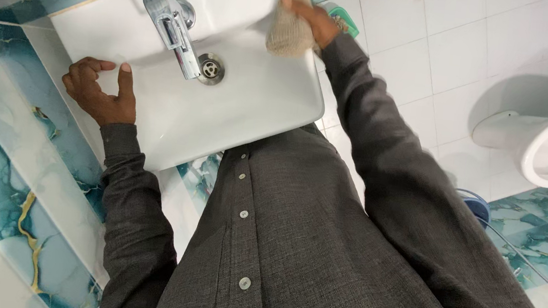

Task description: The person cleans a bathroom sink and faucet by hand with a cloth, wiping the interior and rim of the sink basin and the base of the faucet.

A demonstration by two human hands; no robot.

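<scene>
— Cloth (290,28) sits bunched on the white sink's (251,110) far rim, gripped by the right hand (313,19).
— And the left hand (99,89)?
— Fingers curled, thumb pressed on the near rim, holding nothing.
— Risks?
— Leaning in, a sleeve could knock the chrome tap (175,29); a wet rim might let the bracing hand slip.

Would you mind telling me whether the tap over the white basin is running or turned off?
Off, as far as can be seen: no stream leaves the chrome tap, and the basin around the drain looks dry, with no pooled water.
</scene>
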